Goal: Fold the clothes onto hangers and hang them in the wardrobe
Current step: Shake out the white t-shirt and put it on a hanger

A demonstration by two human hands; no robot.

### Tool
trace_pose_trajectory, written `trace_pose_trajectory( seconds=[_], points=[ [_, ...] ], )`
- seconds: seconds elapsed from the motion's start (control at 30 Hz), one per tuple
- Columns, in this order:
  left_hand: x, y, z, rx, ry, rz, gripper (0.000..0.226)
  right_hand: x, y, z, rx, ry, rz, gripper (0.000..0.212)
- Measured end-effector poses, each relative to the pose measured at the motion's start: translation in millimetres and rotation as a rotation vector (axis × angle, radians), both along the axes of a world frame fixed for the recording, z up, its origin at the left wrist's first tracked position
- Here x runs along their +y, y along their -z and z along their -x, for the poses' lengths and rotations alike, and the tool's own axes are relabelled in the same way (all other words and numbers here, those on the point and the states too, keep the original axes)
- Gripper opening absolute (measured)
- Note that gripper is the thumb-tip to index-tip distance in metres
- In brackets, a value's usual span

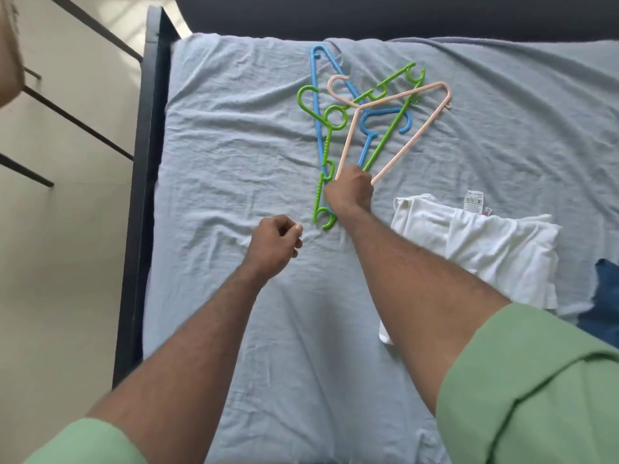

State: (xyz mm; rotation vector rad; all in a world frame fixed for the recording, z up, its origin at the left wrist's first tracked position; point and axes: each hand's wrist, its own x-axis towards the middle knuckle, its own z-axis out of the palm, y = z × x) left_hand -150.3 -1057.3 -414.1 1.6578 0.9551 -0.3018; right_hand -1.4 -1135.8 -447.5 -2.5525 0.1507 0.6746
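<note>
The right hand reaches up the bed, its grip clamped on the low corner of the pink hanger, fingers curled under so the exact hold is hidden. From that hand the pink hanger fans out toward 12 and 1 o'clock, its hook pointing toward 11 o'clock. Under it lie the blue hangers and the green hangers, crossed in one heap; how many of each cannot be told. One green hanger runs down along the 9 o'clock side of the right hand, touching it.

The left hand sits near the right, at its 8 o'clock, grip together in a loose fist with nothing in it, hovering over bare sheet.

At 4 o'clock from the right hand lies folded white clothing, label showing at its top edge, the right forearm crossing its near corner. A dark blue garment shows at the frame's right edge, just beside the white one.

The bed's dark frame runs along the left edge, with pale floor beyond. Open wrinkled sheet spreads from 7 to 11 o'clock of the hangers. A dark headboard bounds the far edge at 12 o'clock.
</note>
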Motion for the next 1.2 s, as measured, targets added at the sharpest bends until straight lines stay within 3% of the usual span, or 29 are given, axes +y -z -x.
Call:
trace_pose_trajectory(
  seconds=[0.23,0.37,0.4,0.5,0.6,0.77,0.97,1.2],
  points=[
    [-25,-21,-21,-0.036,-0.054,0.023,0.023,-60,-24,41,0.024,0.039,-0.224,0.015],
    [-42,-30,-36,-0.069,-0.135,0.13,0.053,-98,-42,105,0.119,-0.054,-0.394,0.005],
    [-49,-32,-39,-0.087,-0.157,0.155,0.049,-108,-43,119,0.131,-0.11,-0.399,0.005],
    [-73,-38,-39,-0.157,-0.25,0.195,0.007,-133,-46,150,0.176,-0.241,-0.427,0.014],
    [-91,-33,-28,-0.14,-0.322,0.171,0.023,-161,-44,162,0.19,-0.309,-0.47,0.023],
    [-107,-28,3,-0.152,-0.273,0.123,0.027,-244,-23,160,-0.049,-0.408,-0.289,0.028],
    [-108,-25,14,-0.167,-0.183,0.043,0.025,-322,-7,114,-0.159,-0.391,-0.013,0.023],
    [-101,-35,-7,-0.268,0.025,-0.135,0.014,-304,-13,-4,-0.202,-0.458,0.118,0.058]
  ],
)
